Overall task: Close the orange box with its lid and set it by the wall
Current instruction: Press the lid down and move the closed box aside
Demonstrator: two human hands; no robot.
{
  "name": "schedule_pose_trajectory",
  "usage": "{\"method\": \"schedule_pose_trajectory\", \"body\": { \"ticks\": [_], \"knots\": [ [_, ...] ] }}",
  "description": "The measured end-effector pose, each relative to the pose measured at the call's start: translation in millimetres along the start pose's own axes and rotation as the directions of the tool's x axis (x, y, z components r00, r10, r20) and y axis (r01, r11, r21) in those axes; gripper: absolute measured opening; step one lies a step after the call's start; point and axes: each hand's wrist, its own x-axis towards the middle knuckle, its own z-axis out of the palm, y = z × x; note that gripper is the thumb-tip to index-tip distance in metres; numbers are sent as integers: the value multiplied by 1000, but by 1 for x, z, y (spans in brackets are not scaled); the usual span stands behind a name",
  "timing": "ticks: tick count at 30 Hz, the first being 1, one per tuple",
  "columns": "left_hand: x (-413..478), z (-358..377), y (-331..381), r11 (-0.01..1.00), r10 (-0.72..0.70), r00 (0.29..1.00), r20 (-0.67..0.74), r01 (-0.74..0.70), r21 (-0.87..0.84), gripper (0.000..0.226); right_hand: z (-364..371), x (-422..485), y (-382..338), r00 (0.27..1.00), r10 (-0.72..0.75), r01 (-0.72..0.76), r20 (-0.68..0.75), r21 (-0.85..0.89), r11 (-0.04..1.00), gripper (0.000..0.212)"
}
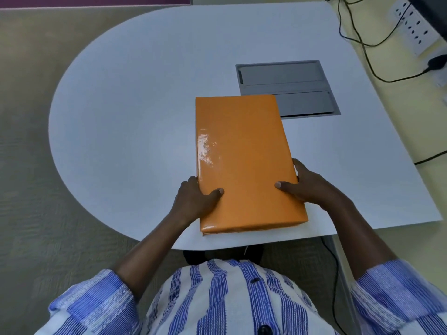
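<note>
An office: a white meeting table (145,93) with a grey cable hatch (287,78), carpet at left, a power strip (414,27) upper right.

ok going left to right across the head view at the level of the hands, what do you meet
carpet floor → white table → left hand → orange box → right hand → bare table again → pale floor with a black cable

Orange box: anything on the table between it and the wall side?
Nothing raised. The orange box is gripped by the left hand and right hand. Only the flush grey cable hatch lies beyond it; cables hang off the table edge.
</note>
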Motion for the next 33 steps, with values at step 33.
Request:
{"method": "schedule_pose_trajectory", "body": {
  "ticks": [33],
  "knots": [
    [-12,2,-1,813,-263,959,107,280,-511,62,-4,7,43,989,55,-127,140,580,805,60]
  ]
}}
